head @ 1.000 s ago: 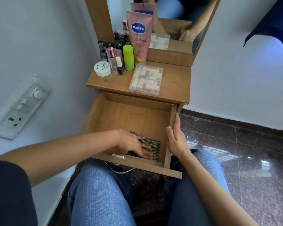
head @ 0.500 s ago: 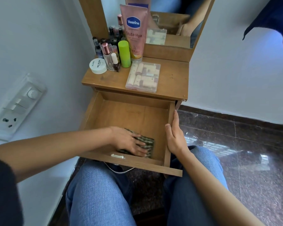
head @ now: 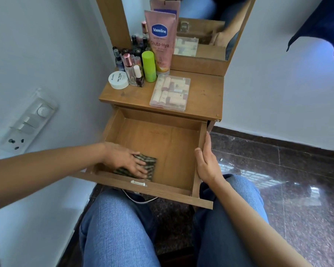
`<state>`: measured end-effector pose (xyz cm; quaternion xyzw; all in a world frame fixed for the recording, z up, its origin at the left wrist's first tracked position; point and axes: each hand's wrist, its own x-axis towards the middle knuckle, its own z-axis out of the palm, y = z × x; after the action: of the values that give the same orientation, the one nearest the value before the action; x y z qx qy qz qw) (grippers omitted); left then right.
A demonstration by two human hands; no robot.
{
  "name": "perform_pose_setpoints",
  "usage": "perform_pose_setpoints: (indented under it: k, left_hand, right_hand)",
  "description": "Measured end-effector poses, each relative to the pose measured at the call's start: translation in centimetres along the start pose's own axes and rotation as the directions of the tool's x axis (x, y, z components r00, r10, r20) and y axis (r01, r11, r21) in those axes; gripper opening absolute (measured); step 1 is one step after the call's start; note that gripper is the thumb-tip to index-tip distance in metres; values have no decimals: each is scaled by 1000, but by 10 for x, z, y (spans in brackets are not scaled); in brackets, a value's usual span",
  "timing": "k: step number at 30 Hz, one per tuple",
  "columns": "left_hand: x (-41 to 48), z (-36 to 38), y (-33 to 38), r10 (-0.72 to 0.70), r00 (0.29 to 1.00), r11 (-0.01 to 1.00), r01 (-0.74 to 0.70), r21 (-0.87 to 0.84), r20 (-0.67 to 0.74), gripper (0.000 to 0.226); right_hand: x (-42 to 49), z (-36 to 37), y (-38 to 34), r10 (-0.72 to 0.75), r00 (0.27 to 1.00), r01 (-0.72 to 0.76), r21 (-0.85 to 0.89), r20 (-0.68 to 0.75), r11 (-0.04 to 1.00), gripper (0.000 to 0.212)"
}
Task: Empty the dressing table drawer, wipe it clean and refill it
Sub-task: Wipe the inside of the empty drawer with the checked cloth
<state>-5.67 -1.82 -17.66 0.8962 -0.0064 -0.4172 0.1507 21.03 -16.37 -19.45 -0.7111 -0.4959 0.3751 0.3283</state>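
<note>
Wiping inside the drawer (head: 198, 151)
Left hand (head: 123, 160) presses flat on the cloth (head: 148, 162); right hand (head: 206, 160), fingers straight, rests on the drawer's side.

The brown wooden drawer (head: 162, 139) has a smooth, matt finish with a visible grain. Towards its seven o'clock corner, the dark green checked cloth (head: 149, 163) under my left hand (head: 121, 158) looks soft and woven. A small silvery metal catch (head: 137, 183) shines on the front rim at six o'clock. At twelve, the clear plastic box (head: 170, 92) and pink plastic tube (head: 160, 41) are glossy; the lime-green plastic cylinder (head: 148, 66) is duller. At three o'clock the dark speckled stone floor (head: 278, 180) is polished and reflective. My blue jeans (head: 116, 228) are coarse denim.
</note>
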Motion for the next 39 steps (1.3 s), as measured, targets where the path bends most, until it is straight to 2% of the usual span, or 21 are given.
perform_pose_setpoints:
  k: [5, 12, 17, 22, 26, 29, 32, 34, 37, 39]
  left_hand:
    - [-4, 11, 8, -44, 998, 998, 43, 37, 43, 77]
    - [93, -46, 57, 157, 968, 984, -137, 115, -196, 54]
    - [95, -55, 50, 169, 952, 986, -163, 47, -253, 64]
    - [94, -48, 54, 88, 944, 993, -110, -51, -319, 76]
    - [93, -51, 50, 19, 940, 998, -36, -45, -341, 70]
    - [93, -59, 40, -156, 885, 988, 133, -84, -440, 62]
    - [100, -87, 23, -398, 778, 915, 377, -145, -486, 78]
    - [105, -102, 22, -461, 751, 879, 459, -130, -472, 78]
    - [108, -101, 24, -493, 731, 868, 449, -211, -472, 79]
    - [107, -91, 20, -418, 742, 908, 337, -248, -523, 83]
  right_hand:
    - [0, 3, 0, 23, 1000, -23, 19, -20, 1000, 69]
    - [-1, 4, -1, 29, 998, -28, 25, -46, 999, 67]
    - [0, 3, -1, 6, 999, -5, 31, -53, 1000, 61]
    - [2, 4, 0, 10, 999, -8, 40, -50, 999, 65]
    - [3, 2, 2, 14, 998, -12, 48, -57, 999, 63]
    - [4, 1, 2, 32, 999, -29, 62, -37, 998, 62]
    - [8, 1, -1, 12, 1000, -10, 77, -26, 997, 62]
    - [8, 1, -3, 16, 1000, -13, 92, -25, 996, 61]
    - [7, 2, -3, 14, 999, -11, 116, -32, 993, 61]
    - [5, 3, -3, 16, 999, -12, 115, -31, 993, 62]
